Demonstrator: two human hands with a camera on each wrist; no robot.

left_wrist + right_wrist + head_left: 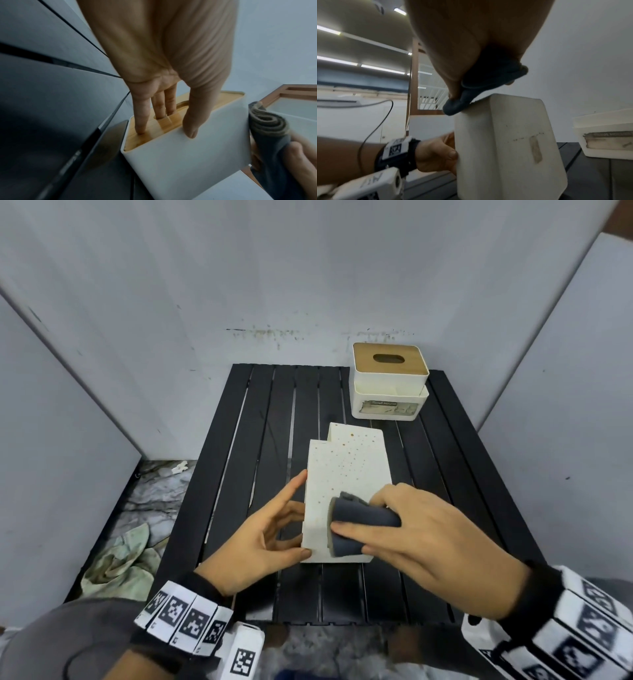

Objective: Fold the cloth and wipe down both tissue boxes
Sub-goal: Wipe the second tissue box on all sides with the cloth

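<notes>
Wiping first tissue box (346, 491), frame centre: right hand (428, 542) clamps folded cloth (359, 525); left hand (260, 539) pinches box side. Next: second tissue box (390, 385), upper right.

Bare left hand (255, 537) and right hand (442, 546). Each wrist wears a black strap (539, 594) ringed with white blocks printed with black square markers (181, 616); grey trousers (68, 642) fill the lower left.
</notes>
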